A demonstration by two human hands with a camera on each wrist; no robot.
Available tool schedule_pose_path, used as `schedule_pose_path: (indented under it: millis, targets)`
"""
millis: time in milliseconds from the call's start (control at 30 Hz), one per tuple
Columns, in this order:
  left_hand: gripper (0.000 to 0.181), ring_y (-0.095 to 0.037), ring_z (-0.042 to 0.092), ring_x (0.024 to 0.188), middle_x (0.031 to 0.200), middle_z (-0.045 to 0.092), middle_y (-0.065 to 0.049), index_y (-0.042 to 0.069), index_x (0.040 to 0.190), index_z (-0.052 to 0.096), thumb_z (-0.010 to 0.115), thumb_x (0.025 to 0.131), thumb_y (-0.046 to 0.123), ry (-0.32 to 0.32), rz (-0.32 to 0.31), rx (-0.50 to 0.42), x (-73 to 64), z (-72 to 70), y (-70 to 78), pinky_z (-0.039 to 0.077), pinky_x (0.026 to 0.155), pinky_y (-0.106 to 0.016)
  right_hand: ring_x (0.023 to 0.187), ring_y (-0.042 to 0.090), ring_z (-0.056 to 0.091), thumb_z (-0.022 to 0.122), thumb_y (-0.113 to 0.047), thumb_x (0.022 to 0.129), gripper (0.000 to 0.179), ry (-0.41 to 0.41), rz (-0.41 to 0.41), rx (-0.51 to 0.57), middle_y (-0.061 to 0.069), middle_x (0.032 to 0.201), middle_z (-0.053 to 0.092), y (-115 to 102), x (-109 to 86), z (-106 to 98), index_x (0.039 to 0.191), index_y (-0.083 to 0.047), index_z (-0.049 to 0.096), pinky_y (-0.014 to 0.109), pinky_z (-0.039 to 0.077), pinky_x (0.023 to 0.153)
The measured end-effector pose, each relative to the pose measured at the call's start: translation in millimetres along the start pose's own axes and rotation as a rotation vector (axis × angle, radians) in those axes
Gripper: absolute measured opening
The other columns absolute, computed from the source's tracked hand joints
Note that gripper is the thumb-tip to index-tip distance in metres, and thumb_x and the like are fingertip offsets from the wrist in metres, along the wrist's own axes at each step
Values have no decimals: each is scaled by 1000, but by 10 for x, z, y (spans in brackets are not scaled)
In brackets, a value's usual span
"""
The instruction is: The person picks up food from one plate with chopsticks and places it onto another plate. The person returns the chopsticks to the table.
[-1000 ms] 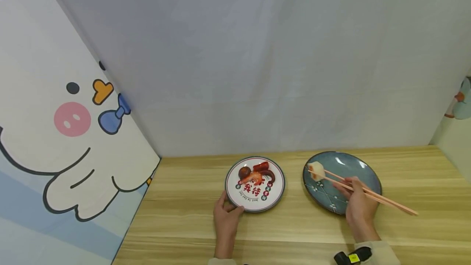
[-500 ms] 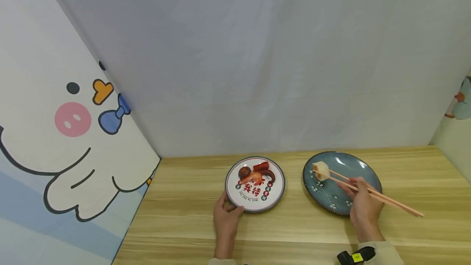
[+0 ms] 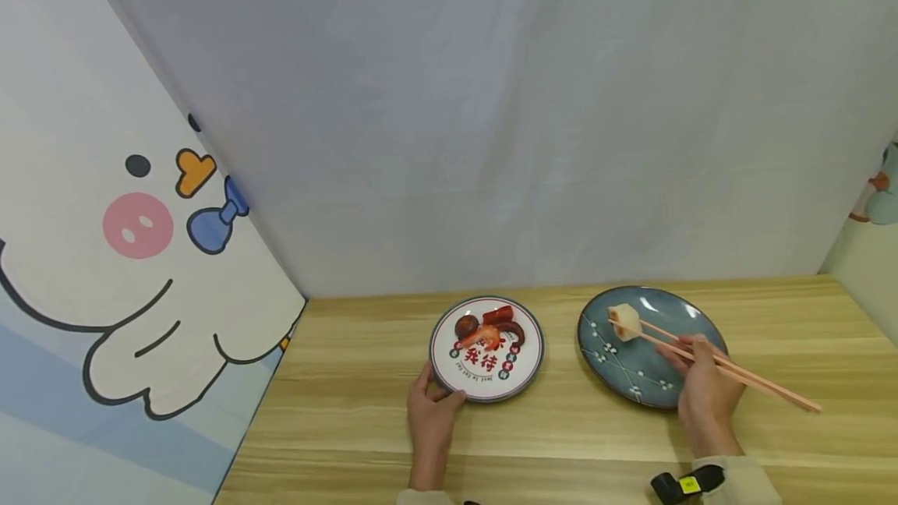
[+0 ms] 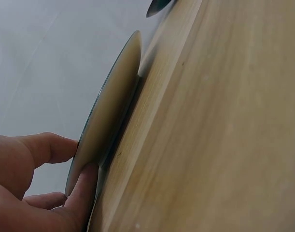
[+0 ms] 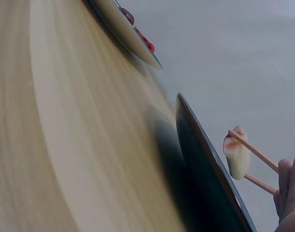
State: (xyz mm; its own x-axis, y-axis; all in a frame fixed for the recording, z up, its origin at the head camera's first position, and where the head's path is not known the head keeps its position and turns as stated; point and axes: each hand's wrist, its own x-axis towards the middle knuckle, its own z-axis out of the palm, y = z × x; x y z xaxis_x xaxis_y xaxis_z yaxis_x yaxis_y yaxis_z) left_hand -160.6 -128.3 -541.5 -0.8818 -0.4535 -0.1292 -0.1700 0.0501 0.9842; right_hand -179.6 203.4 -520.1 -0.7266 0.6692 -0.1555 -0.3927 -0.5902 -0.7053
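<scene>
My left hand (image 3: 430, 415) pinches the near left edge of a small white plate (image 3: 484, 390) with red lettering. In the left wrist view, one finger (image 4: 84, 186) reaches under the plate's rim. On this plate lie a round brown piece (image 3: 466, 326), a shrimp (image 3: 482, 336), a red sausage-like piece (image 3: 498, 315) and a dark curled piece (image 3: 517, 330). My right hand (image 3: 707, 396) holds pink chopsticks (image 3: 768, 388). Their tips grip a whitish food piece (image 5: 240, 157) with browned patches, held above a blue flowered plate (image 3: 662, 310).
Both plates are on a wood-grain table (image 3: 337, 404), the white one left of the blue one. A pale cloth backdrop (image 3: 526, 139) stands behind the table. At the left is a panel with a cartoon figure (image 3: 70, 139).
My right hand, the chopsticks and the whitish food piece have moved a little to the right over the blue plate. The left hand and both plates stay where they were.
</scene>
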Motion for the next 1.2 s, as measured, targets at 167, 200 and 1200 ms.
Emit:
schedule_pose_path:
  millis: [167,200,1200]
  targets:
    - [84,-26,62,95,132,52,-24,-11,153,44,75,75,-18,-3,5,-10,2,2,0,52,64,-19,65,18,77,55,5,104,30,14,4,-6,11,74,71,-16,37,-14,82,9,75,28,63,64]
    - [84,-26,62,94,131,52,-25,-11,153,44,75,75,-19,-3,5,-9,2,0,-3,52,64,-19,65,18,77,55,4,104,30,15,6,-8,11,74,70,-19,42,-18,82,9,75,28,63,64]
    - [84,-26,63,94,131,53,-25,-11,153,44,75,76,-19,2,3,-13,-1,9,2,53,65,-19,66,19,77,55,3,104,25,98,36,-45,10,80,70,-157,203,-71,89,8,75,27,63,64]
